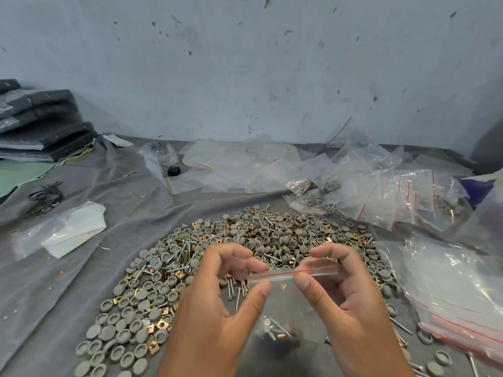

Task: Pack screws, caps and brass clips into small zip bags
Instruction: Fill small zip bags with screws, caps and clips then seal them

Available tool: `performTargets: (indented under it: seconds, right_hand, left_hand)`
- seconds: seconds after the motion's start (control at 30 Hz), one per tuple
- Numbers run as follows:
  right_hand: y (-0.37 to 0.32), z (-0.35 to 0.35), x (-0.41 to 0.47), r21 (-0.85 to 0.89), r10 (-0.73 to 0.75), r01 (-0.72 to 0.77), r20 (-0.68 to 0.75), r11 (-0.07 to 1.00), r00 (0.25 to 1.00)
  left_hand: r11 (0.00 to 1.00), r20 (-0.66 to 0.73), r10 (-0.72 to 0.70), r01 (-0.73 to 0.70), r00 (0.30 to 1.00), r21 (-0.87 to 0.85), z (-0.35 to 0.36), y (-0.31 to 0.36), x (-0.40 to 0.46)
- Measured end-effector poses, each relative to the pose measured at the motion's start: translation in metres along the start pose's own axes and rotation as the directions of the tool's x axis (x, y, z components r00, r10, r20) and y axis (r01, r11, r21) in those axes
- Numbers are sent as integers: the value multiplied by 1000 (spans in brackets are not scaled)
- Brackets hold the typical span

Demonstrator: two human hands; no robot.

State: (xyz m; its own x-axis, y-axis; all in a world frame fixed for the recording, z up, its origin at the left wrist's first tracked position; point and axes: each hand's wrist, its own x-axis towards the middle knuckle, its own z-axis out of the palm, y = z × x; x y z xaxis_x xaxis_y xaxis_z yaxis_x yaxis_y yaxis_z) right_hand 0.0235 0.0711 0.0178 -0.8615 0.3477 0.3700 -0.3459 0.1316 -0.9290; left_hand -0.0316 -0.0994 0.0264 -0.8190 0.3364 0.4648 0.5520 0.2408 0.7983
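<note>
Forearms run off the bottom edge, and the clear zip bag (283, 303) is hard to trace against the grey cloth (54, 281); only its red seal line and the few screws, caps and a brass clip at its bottom show plainly. It hangs between both hands. The left hand (217, 289) pinches the seal's end with thumb and curled fingers at 9 o'clock of the bag; the right hand (345, 289) pinches the seal at 3 o'clock. Behind them, at 12 o'clock, lies the pile of loose parts (245, 240). Filled bags (381, 202) sit at 2 o'clock. No writing is legible.
</note>
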Motion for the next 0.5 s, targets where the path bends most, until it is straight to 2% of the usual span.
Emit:
performTargets:
  seconds: [0.17,0.33,0.5]
  right_hand:
    - [5,1,-2,17,4,-4,25,1000,1000]
    - [6,-3,-1,-50,4,-1,71,999,997]
    - [9,-3,-3,-138,-15,21,44,990,999]
  left_hand:
    - [1000,-6,7,-7,1000,29,4,1,0]
    - [998,-25,31,-29,999,63,4,2,0]
    - [999,-23,26,-26,999,23,4,1,0]
